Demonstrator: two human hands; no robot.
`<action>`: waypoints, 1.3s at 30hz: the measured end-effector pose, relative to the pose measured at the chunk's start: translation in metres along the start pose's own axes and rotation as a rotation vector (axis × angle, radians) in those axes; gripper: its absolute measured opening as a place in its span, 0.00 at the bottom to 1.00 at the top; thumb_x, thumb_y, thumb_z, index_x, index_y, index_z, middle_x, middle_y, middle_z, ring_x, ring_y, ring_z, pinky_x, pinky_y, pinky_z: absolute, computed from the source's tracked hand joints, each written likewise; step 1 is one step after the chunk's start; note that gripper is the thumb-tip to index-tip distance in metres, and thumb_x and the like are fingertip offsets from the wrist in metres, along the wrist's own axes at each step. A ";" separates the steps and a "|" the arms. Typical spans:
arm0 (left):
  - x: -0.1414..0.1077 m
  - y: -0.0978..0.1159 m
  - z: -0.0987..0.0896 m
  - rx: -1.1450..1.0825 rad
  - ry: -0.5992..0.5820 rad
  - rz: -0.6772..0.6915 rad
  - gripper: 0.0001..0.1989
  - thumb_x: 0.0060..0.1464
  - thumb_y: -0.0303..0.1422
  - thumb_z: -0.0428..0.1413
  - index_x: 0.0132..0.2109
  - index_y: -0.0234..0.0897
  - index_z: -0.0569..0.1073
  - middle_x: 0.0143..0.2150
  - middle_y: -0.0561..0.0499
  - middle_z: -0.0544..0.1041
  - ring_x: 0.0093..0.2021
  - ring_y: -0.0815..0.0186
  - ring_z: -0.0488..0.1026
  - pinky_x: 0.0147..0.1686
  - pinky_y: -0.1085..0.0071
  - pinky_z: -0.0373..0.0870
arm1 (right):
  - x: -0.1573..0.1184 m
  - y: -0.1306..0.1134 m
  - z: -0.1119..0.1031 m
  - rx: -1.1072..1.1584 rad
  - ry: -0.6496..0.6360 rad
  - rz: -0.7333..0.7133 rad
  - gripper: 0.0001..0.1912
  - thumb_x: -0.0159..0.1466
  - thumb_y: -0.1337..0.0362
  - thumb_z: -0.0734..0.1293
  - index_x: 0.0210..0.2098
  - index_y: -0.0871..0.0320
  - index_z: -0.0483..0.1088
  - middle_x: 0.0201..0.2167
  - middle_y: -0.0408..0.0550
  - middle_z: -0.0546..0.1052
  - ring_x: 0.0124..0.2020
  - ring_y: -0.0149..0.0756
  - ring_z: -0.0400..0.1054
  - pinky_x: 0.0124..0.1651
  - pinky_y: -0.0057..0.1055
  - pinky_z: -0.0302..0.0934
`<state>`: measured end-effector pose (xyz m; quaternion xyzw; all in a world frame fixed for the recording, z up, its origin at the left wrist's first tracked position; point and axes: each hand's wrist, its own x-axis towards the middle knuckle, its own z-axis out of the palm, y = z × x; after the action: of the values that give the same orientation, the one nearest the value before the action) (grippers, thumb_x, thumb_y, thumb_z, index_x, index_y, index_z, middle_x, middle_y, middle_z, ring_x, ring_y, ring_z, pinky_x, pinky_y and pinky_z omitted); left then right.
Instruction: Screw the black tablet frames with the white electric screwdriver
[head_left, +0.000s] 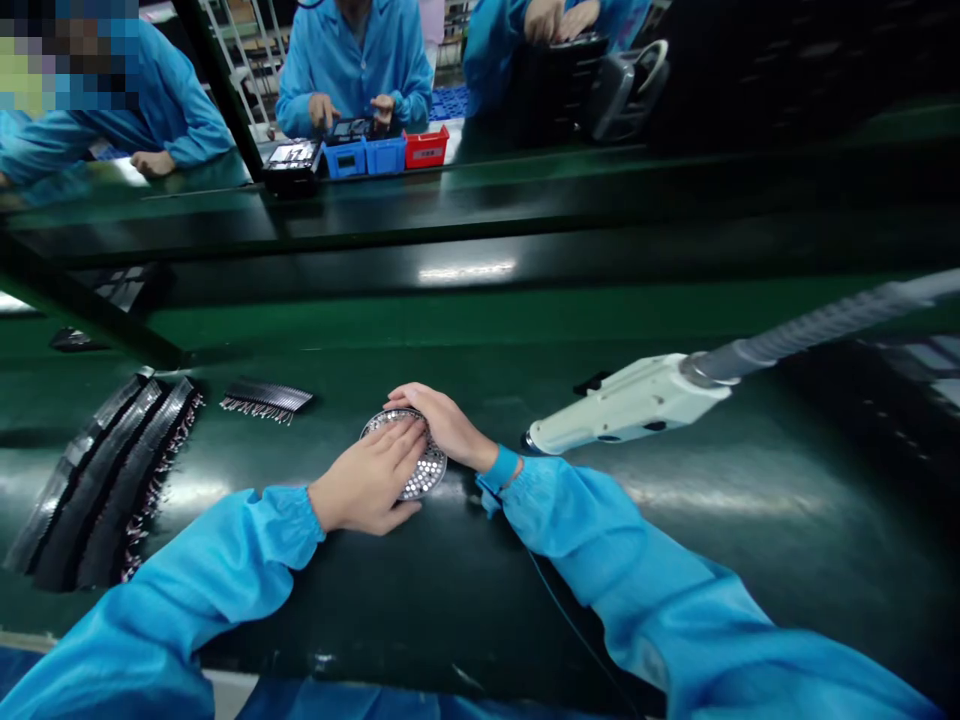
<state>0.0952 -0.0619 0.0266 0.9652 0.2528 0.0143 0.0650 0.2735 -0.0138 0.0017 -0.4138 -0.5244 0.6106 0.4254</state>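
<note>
A round silver plate (427, 472) covered in shiny round dots lies on the green work surface between my hands. I cannot tell whether the dots are holes or small parts. My left hand (371, 475) lies flat across its left side, fingers stretched out over the dots and thumb apart. Along the far right rim curves my right hand (439, 425), its fingers extended and touching the edge. A blue strap (500, 468) with a thin cord circles my right wrist. Just right of that wrist, a pale handheld power tool (630, 405) lies on the surface.
Three long black strips of parts (112, 480) with wire ends lie at the left, near a shorter strip (266, 397). A ribbed hose (810, 325) runs from the tool. Beyond a dark post (90, 310), co-workers in blue sit behind blue bins (365, 157) and a red bin (426, 148).
</note>
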 end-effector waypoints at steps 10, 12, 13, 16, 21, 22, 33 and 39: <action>0.022 0.001 -0.006 -0.124 0.118 0.030 0.30 0.55 0.42 0.57 0.58 0.23 0.70 0.60 0.28 0.68 0.63 0.41 0.65 0.63 0.46 0.64 | -0.001 -0.003 0.000 0.006 -0.008 0.016 0.29 0.62 0.37 0.60 0.40 0.57 0.72 0.43 0.53 0.80 0.49 0.43 0.74 0.59 0.43 0.63; 0.025 -0.001 -0.007 -0.134 0.098 0.038 0.30 0.54 0.43 0.58 0.57 0.25 0.71 0.58 0.30 0.70 0.60 0.42 0.67 0.62 0.46 0.66 | -0.001 -0.002 0.000 0.015 -0.008 0.021 0.30 0.62 0.35 0.59 0.41 0.57 0.71 0.43 0.53 0.80 0.50 0.43 0.74 0.59 0.43 0.63; 0.024 -0.001 -0.007 -0.137 0.090 0.061 0.29 0.54 0.42 0.57 0.57 0.24 0.70 0.57 0.30 0.70 0.60 0.43 0.67 0.62 0.47 0.66 | -0.002 -0.002 0.000 0.015 -0.008 0.022 0.31 0.62 0.34 0.59 0.41 0.56 0.71 0.43 0.53 0.80 0.49 0.43 0.74 0.59 0.43 0.62; 0.016 0.005 -0.006 -0.137 0.078 0.169 0.28 0.58 0.39 0.54 0.59 0.20 0.68 0.59 0.29 0.70 0.62 0.45 0.66 0.64 0.51 0.64 | -0.001 -0.003 0.000 0.002 -0.003 0.018 0.33 0.62 0.33 0.59 0.39 0.56 0.72 0.41 0.52 0.80 0.49 0.43 0.74 0.61 0.44 0.60; 0.009 0.007 -0.005 -0.103 0.017 0.251 0.31 0.60 0.40 0.52 0.62 0.18 0.65 0.63 0.28 0.68 0.65 0.45 0.64 0.66 0.52 0.61 | -0.001 -0.003 0.000 -0.014 0.011 0.015 0.33 0.61 0.32 0.59 0.38 0.56 0.73 0.40 0.51 0.80 0.50 0.44 0.73 0.64 0.46 0.56; 0.010 0.004 -0.006 -0.089 0.005 0.246 0.32 0.59 0.41 0.54 0.62 0.19 0.65 0.63 0.27 0.67 0.65 0.44 0.63 0.67 0.51 0.60 | -0.001 -0.003 0.000 -0.011 0.012 0.017 0.33 0.61 0.32 0.59 0.39 0.56 0.73 0.41 0.52 0.80 0.50 0.44 0.73 0.64 0.46 0.57; 0.014 -0.008 -0.008 -0.014 0.057 -0.007 0.46 0.53 0.55 0.59 0.65 0.19 0.62 0.65 0.25 0.64 0.67 0.38 0.60 0.67 0.44 0.56 | 0.000 -0.002 0.001 0.045 0.005 0.026 0.34 0.60 0.31 0.60 0.39 0.56 0.72 0.41 0.52 0.80 0.48 0.43 0.75 0.59 0.42 0.64; 0.015 0.012 -0.003 -0.110 0.053 0.125 0.41 0.57 0.52 0.55 0.63 0.17 0.64 0.62 0.25 0.66 0.65 0.40 0.62 0.65 0.48 0.60 | -0.001 -0.002 0.000 0.021 0.014 0.019 0.33 0.62 0.32 0.58 0.39 0.57 0.72 0.41 0.52 0.80 0.49 0.44 0.74 0.62 0.45 0.60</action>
<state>0.1140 -0.0644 0.0312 0.9734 0.1925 0.0580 0.1103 0.2742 -0.0145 0.0034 -0.4185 -0.5112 0.6171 0.4276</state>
